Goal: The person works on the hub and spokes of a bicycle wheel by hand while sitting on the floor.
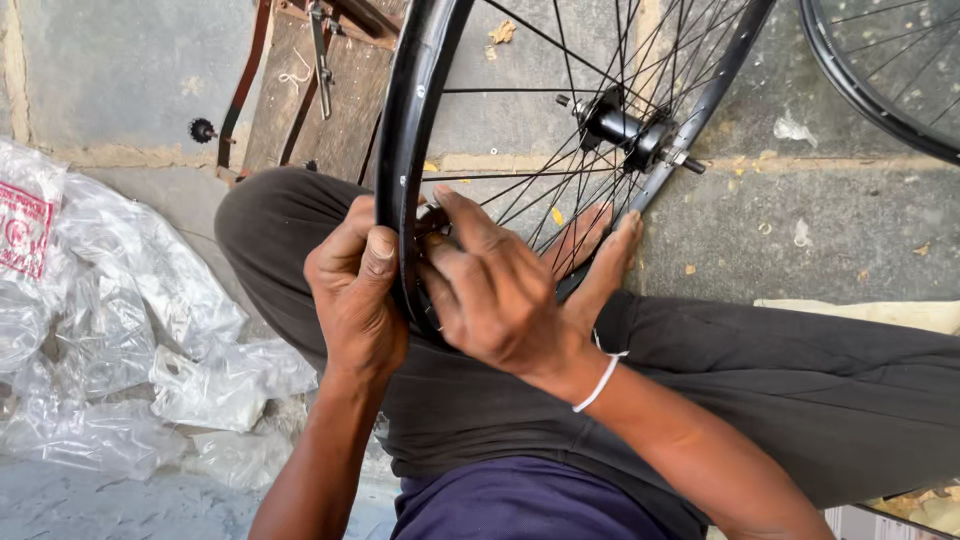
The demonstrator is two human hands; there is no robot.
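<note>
A black bicycle wheel rim [412, 120] with thin spokes and a black hub [625, 128] stands upright between my knees, its lower edge resting on my lap and against my bare foot [600, 260]. My left hand [352, 295] grips the rim from the left, thumb pressed on its outer edge. My right hand [490, 290] reaches in from the right, fingers pinching at the rim's inner side near a spoke end; what they pinch is hidden. A white band circles my right wrist.
Crumpled clear plastic bags [120, 330] lie on the stone floor at the left. A wooden board with metal parts [310, 90] leans behind the wheel. Part of a second black wheel [880, 80] shows at the top right.
</note>
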